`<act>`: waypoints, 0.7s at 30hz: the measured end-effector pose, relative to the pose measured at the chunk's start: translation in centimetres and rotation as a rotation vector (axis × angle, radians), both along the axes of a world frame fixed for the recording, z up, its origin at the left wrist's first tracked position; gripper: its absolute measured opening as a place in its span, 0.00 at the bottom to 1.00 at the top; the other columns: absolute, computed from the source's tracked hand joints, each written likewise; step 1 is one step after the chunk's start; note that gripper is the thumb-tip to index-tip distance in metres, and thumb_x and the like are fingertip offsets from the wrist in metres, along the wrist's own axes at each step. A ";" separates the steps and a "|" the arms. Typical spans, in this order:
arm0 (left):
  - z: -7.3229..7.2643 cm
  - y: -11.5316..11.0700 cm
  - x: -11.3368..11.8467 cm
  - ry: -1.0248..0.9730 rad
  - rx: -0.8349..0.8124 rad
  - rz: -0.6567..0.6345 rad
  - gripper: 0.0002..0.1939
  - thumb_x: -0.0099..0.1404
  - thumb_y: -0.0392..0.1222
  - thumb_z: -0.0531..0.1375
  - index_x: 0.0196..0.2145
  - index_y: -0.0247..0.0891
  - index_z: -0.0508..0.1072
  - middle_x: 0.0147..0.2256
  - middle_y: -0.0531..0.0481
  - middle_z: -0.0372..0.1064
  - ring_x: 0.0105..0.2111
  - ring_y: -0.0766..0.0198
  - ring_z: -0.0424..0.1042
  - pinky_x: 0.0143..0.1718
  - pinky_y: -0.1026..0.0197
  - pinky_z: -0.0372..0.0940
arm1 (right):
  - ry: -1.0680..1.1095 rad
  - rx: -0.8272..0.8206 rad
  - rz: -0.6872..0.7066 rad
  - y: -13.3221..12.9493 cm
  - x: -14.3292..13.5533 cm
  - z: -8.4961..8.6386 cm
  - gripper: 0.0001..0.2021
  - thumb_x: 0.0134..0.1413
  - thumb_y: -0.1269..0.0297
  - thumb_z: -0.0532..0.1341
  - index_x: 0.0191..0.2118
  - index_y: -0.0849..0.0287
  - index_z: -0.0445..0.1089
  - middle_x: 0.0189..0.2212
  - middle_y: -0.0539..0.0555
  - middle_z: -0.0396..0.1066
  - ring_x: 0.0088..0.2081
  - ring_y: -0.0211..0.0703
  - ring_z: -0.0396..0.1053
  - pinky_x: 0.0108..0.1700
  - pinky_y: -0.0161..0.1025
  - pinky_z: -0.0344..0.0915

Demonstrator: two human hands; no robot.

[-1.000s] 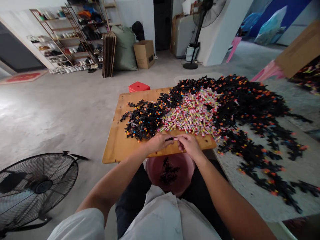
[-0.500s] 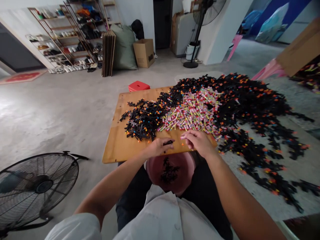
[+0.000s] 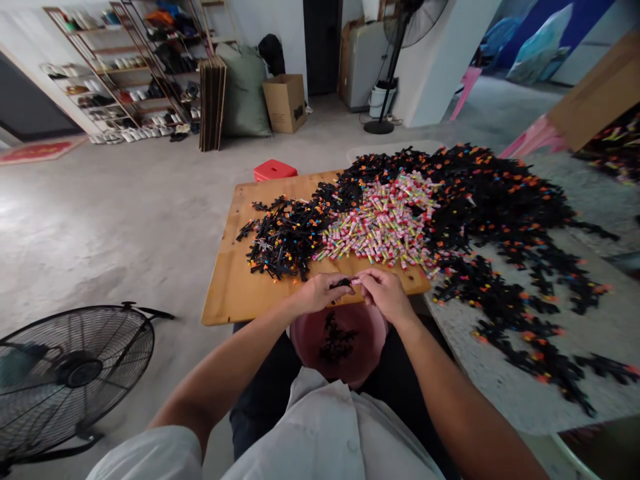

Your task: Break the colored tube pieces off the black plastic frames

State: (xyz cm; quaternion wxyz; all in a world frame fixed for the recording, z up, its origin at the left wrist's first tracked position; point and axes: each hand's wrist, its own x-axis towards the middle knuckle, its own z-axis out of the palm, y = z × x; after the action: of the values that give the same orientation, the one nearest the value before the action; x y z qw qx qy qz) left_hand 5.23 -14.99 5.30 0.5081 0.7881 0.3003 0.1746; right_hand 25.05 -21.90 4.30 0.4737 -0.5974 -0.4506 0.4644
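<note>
My left hand (image 3: 320,292) is closed on a small black toy-gun-shaped piece (image 3: 342,283) above the front edge of the wooden board (image 3: 225,287). Against its right end, my right hand (image 3: 383,293) pinches a small pink tube (image 3: 355,281). The fingertips of both hands nearly meet. Behind them lies a heap of pink and white tubes (image 3: 380,223). Black pieces with orange tips are piled on the left (image 3: 287,240) and in a larger mass on the right (image 3: 490,200). Below my hands, a pink basin (image 3: 367,347) holds several black pieces.
A floor fan (image 3: 80,370) stands at the left. Behind the board is a red stool (image 3: 274,170). Farther back are a cardboard box (image 3: 285,103), a green sack (image 3: 245,93), shoe racks (image 3: 117,70) and a standing fan (image 3: 393,73). A grey slab (image 3: 505,373) extends at the right.
My right hand has moved left and slightly down, bringing the pink tube up to the black piece in my left hand. The view has shifted slightly.
</note>
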 end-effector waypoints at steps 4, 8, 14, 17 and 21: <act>-0.1 -0.4 0.0 0.020 0.125 -0.015 0.13 0.74 0.45 0.59 0.48 0.35 0.80 0.35 0.49 0.78 0.32 0.68 0.74 0.36 0.69 0.66 | -0.070 0.002 0.005 -0.2 0.0 -0.1 0.13 0.59 0.53 0.62 0.35 0.59 0.75 0.18 0.46 0.67 0.17 0.36 0.63 0.19 0.32 0.57; 0.5 -1.0 0.1 0.117 0.253 -0.024 0.13 0.75 0.44 0.58 0.50 0.37 0.79 0.37 0.49 0.79 0.33 0.66 0.76 0.37 0.68 0.65 | -0.047 0.000 0.076 0.0 0.4 0.0 0.14 0.61 0.52 0.61 0.36 0.59 0.76 0.18 0.45 0.66 0.17 0.35 0.62 0.19 0.32 0.56; 0.6 -1.5 0.4 0.305 0.294 -0.024 0.13 0.77 0.47 0.56 0.44 0.40 0.79 0.36 0.47 0.79 0.33 0.62 0.77 0.35 0.66 0.65 | 0.123 -0.008 0.072 0.0 0.0 -1.1 0.16 0.60 0.49 0.62 0.35 0.58 0.75 0.17 0.44 0.64 0.16 0.34 0.58 0.17 0.32 0.52; -0.6 -2.5 0.6 0.404 0.338 0.022 0.15 0.77 0.48 0.54 0.44 0.38 0.78 0.35 0.42 0.78 0.34 0.58 0.78 0.36 0.63 0.67 | 0.137 0.003 0.025 -1.1 -1.1 -2.2 0.17 0.60 0.46 0.62 0.36 0.57 0.74 0.18 0.44 0.64 0.16 0.34 0.58 0.18 0.32 0.54; -2.4 -4.3 0.3 0.390 0.321 0.041 0.17 0.77 0.50 0.54 0.46 0.37 0.77 0.36 0.39 0.78 0.34 0.57 0.78 0.40 0.61 0.70 | 0.134 -0.013 0.042 -3.0 -1.7 -3.1 0.19 0.63 0.45 0.60 0.37 0.57 0.74 0.19 0.45 0.65 0.18 0.35 0.60 0.19 0.33 0.56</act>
State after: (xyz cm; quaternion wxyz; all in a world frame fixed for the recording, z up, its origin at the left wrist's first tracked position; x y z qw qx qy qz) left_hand 5.51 -19.26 2.91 0.3053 0.8713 0.3769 0.0750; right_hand 23.33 -24.86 1.19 0.4890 -0.5586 -0.4273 0.5160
